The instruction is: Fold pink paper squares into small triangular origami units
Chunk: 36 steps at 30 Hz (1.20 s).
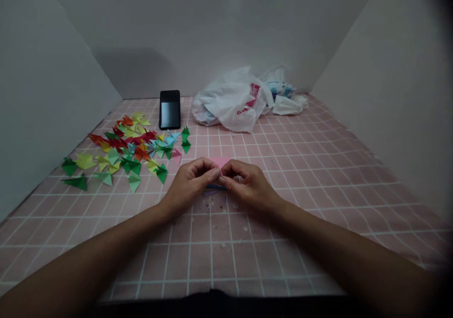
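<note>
At the middle of the table, my left hand [196,179] and my right hand [246,179] meet with fingertips almost touching. Between them is a piece of pink paper [220,161], pinched by both hands; its upper part shows above my fingers and the rest is hidden. Beneath my fingers something flat and dark blue [216,187] shows, partly covered, with a pale purple edge below it. To the left of my hands lies a spread of folded paper pieces [141,153] in red, orange, yellow, green, light blue and pink.
A black phone [170,110] lies behind the folded papers. Crumpled white plastic bags [233,101] sit at the back, beside a blue-patterned packet [281,89]. Small scraps [214,227] dot the pink gridded tablecloth [311,190]. Pale walls stand left, right and behind.
</note>
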Motion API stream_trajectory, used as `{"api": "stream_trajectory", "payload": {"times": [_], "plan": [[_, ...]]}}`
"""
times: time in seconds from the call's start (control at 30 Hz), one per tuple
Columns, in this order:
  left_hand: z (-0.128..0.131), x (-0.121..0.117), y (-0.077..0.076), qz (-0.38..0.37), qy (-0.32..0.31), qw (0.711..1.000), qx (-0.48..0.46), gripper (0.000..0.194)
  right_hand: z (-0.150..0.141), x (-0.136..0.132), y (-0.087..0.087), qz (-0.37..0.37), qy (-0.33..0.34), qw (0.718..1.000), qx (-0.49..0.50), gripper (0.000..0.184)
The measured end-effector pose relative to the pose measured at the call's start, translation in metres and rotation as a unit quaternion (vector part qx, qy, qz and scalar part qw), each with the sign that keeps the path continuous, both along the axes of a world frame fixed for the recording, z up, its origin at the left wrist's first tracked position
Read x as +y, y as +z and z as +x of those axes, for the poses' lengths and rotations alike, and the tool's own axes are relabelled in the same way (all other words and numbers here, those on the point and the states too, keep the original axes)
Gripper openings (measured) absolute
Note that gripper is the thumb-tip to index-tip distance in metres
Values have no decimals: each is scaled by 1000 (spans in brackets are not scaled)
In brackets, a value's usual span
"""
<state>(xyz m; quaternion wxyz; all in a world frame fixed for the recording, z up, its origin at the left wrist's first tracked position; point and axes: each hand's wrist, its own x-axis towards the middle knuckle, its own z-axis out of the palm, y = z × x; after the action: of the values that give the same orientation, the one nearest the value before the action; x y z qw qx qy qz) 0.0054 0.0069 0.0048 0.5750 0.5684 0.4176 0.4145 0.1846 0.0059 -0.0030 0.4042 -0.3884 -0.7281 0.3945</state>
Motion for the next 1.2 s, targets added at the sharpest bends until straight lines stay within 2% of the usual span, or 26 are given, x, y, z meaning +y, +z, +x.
{"api": "stream_trajectory", "payload": {"times": [0.1,0.2,0.4,0.7,0.87,1.03,1.1,1.2], "plan": [[0,0,0,9,-10,1000,7,19,1,-1,1,1,9,1000,-4,20],[1,0,0,18,-7,1000,9,20,2,-1,3,-35,23,999,12,23],[2,-1,-2,-31,-5,999,-20,22,1,0,4,-105,25,993,49,22],[1,-1,-2,-7,-8,1000,16,19,2,-1,3,-50,-11,998,-24,22],[1,1,-1,-22,-28,999,-10,20,2,-1,3,-145,25,988,53,25],[2,0,2,-31,-30,999,-19,22,3,-1,3,-180,70,975,108,29],[2,0,2,-35,-33,999,-14,23,3,-1,3,-180,63,977,93,29],[0,0,0,-25,-35,999,2,22,3,0,3,-142,41,988,36,28]]}}
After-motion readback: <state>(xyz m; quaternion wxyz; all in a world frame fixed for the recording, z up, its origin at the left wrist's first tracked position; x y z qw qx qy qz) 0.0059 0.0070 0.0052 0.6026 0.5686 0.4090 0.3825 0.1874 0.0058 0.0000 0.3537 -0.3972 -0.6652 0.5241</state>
